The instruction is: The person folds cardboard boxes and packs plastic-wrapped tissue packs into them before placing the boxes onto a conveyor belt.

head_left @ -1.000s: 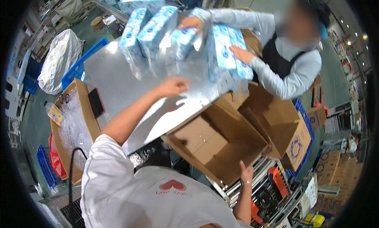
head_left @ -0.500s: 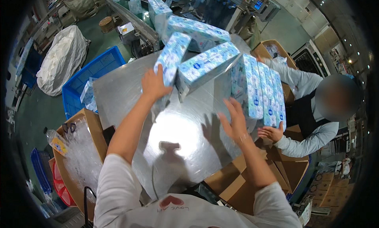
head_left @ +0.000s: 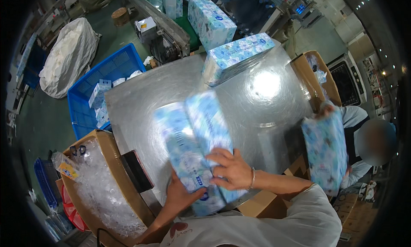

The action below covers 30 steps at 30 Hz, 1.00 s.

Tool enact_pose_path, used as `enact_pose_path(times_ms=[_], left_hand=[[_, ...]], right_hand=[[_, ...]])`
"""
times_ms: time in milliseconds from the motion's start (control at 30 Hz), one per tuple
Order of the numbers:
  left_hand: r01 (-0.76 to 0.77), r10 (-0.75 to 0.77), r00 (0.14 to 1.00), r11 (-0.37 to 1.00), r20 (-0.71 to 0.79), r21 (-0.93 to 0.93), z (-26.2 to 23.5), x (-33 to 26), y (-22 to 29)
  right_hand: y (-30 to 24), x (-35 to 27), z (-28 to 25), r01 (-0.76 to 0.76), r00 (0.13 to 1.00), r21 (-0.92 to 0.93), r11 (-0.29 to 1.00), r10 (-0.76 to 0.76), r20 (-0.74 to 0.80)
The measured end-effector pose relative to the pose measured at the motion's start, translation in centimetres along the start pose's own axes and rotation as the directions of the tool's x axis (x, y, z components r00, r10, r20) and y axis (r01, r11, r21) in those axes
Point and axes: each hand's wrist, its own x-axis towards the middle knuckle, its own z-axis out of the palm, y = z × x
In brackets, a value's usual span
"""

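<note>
Lengthwise, tissue packs (head_left: pixel 195 150) angled up-left

Your two packs (head_left: pixel 195 148) lie side by side on the near part of the table (head_left: pixel 141 97), your left hand (head_left: pixel 180 193) under their near end and your right hand (head_left: pixel 231 170) on top. Another pack (head_left: pixel 235 56) sits at the far edge, with one more (head_left: pixel 209 20) behind it on the conveyor (head_left: pixel 171 26). A crate (head_left: pixel 107 73) stands left of the table; the box (head_left: pixel 102 183) nearer you seems to hold bags. On your right, a co-worker holds a pack (head_left: pixel 325 150) upright.
</note>
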Motion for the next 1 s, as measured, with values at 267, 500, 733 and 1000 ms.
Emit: enact_pose_path(times_ms=[267,500,733,1000], left_hand=[[0.054,-0.09,0.992,0.939,-0.091,-0.339,-1.7,3.7,1.2],[0.169,-0.21,0.977,0.87,-0.039,-0.463,-4.2,9.5,-1.6],[0.276,-0.239,0.961,0.873,0.14,-0.403,-4.6,9.8,-1.1],[0.361,-0.228,0.902,0.863,0.366,-0.354,-0.8,4.5,-5.0]], right_hand=[[21.6,9.2,-12.7,-0.447,0.88,-0.698,0.559,0.416,-0.23],[18.5,13.9,-12.1,-0.281,0.929,-0.686,0.671,0.369,-0.019],[11.9,5.9,-9.7,-0.678,0.726,-0.187,0.711,0.687,-0.015],[11.7,-9.6,0.9,-0.574,0.684,0.819,0.012,0.557,0.472]])
